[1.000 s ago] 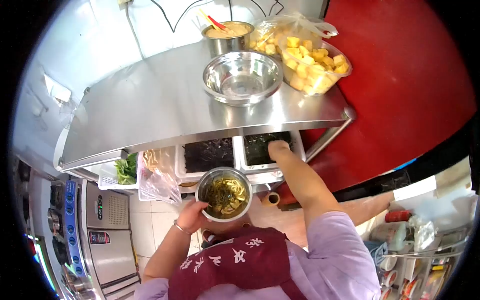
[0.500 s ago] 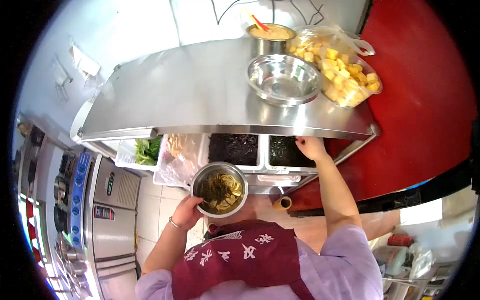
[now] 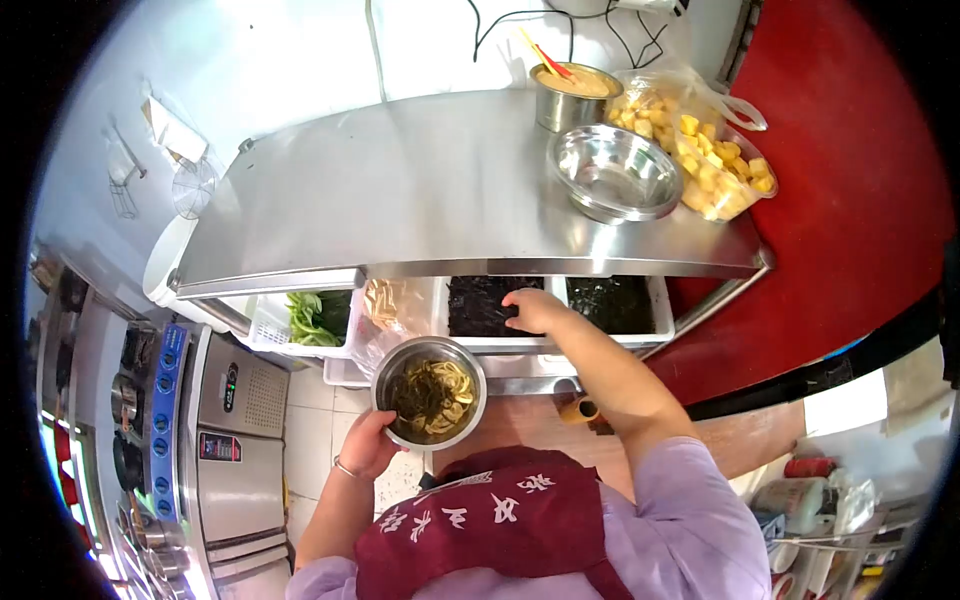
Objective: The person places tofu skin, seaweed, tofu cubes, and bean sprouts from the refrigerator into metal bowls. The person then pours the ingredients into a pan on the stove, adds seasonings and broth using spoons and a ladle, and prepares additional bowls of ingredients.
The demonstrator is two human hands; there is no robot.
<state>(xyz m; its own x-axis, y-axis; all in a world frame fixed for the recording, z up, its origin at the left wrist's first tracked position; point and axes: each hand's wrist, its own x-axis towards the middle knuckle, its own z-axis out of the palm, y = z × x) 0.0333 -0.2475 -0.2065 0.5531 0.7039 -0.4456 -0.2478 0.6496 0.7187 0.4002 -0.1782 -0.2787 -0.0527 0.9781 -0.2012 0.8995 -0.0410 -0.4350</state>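
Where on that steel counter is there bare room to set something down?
The steel counter is bare from its left end to the pot and metal bowl, the white wall behind. Its right end is crowded: those two plus yellow cubes.

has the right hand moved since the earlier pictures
Yes, to the left: in both earlier pictures the right hand was at the right tray; now it is over the neighbouring tray.
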